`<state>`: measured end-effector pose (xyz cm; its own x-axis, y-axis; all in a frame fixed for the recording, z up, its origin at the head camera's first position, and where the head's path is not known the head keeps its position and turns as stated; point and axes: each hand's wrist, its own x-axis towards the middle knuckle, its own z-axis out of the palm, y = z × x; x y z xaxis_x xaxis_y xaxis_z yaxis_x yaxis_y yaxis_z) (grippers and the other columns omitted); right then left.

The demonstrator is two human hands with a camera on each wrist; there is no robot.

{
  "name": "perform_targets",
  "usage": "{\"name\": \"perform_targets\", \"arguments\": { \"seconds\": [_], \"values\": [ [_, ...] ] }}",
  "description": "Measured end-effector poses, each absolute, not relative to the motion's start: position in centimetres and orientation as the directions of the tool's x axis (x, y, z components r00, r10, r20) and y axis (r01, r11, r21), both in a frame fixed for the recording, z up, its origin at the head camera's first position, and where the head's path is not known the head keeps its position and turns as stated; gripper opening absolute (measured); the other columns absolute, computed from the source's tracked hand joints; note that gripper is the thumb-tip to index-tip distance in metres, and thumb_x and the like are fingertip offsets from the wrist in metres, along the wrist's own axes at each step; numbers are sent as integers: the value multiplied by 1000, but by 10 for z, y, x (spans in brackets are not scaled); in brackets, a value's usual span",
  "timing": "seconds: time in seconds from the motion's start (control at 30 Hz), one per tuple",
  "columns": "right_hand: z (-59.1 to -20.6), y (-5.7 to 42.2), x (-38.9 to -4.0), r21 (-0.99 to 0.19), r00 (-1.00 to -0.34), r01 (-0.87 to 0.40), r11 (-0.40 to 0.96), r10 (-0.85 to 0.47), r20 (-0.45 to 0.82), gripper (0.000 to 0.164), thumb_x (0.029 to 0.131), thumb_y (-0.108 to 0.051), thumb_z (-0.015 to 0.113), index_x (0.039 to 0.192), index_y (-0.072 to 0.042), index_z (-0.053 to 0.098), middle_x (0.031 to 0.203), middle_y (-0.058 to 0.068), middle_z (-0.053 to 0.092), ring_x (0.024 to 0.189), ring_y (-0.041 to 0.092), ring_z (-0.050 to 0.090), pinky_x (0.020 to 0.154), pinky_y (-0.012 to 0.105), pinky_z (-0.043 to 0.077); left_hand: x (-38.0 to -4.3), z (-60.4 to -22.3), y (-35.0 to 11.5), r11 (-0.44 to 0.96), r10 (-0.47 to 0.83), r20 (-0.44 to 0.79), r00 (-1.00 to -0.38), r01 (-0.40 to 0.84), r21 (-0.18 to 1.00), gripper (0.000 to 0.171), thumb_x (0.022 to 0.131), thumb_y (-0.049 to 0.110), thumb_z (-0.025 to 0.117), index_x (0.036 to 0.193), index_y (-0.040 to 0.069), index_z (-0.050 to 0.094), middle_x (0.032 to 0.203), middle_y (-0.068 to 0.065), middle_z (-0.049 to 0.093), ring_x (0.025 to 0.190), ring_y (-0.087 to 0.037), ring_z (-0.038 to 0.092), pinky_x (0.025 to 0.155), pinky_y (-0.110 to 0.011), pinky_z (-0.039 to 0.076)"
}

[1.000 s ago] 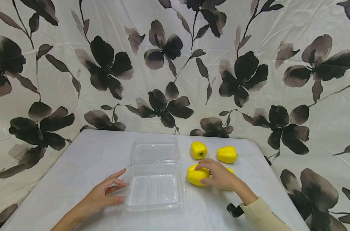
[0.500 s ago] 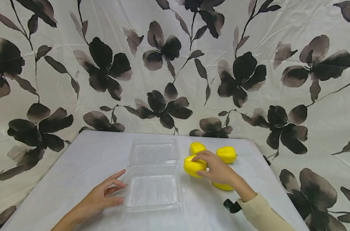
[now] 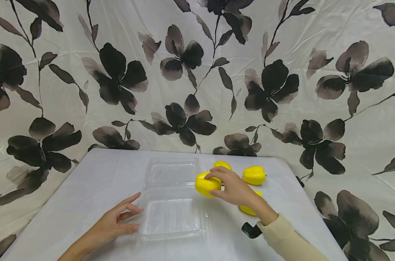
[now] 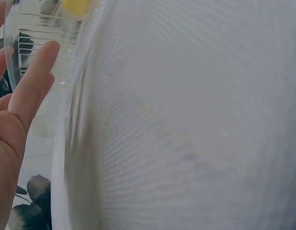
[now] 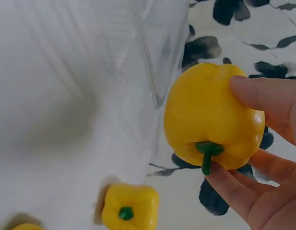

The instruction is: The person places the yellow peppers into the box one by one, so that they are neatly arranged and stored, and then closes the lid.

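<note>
My right hand (image 3: pixel 232 185) grips a yellow bell pepper (image 3: pixel 207 185) between thumb and fingers, raised over the right edge of a clear plastic clamshell box (image 3: pixel 171 214). In the right wrist view the held bell pepper (image 5: pixel 210 115) shows its green stem toward the camera. The box lies with its lid (image 3: pixel 172 172) folded back, away from me. At the box's left edge my left hand (image 3: pixel 114 221) rests with fingers spread, holding nothing. In the left wrist view the left hand's fingers (image 4: pixel 35 86) lie right by the box wall.
Three more yellow bell peppers lie on the right of the white table: a back one (image 3: pixel 222 165) partly behind my right hand, one farther right (image 3: pixel 254 175), and a nearer one (image 3: pixel 248 209) partly under my forearm. A floral cloth (image 3: pixel 184 72) hangs behind the table.
My right hand has lifted the bell pepper from the table and carried it left to the box's edge. The left hand stays in place beside the box.
</note>
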<state>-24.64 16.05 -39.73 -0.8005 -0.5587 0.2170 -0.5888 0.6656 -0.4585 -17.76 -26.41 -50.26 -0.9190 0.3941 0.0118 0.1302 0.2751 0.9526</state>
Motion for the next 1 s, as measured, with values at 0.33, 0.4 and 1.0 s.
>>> {"name": "perform_targets", "arguments": {
  "seconds": [0.33,0.4,1.0],
  "values": [
    [-392,136,-250,-486,-767,-621,615,-603,218,42,92,-16,85,132,-14,71,145,10,61,128,27,61,102,43,56,-179,-504,-265,273,397,21,-918,140,952,39,94,13,82,126,1,63,177,-13,18,145,-51,46,104,-23,52],
    [-393,130,-251,-485,-758,-630,607,-615,216,42,92,-16,84,132,-14,71,145,10,61,128,27,61,102,43,56,-179,-504,-265,270,399,21,-917,139,953,40,94,13,82,126,1,62,177,-13,18,146,-52,46,104,-22,52],
    [-407,76,-248,-485,-718,-650,585,-681,141,38,93,-16,83,130,-15,72,138,6,63,126,23,61,111,39,51,-180,-503,-266,307,393,-6,-919,125,944,42,93,19,84,126,3,63,177,-16,17,144,-51,48,107,-29,54]
  ]
}}
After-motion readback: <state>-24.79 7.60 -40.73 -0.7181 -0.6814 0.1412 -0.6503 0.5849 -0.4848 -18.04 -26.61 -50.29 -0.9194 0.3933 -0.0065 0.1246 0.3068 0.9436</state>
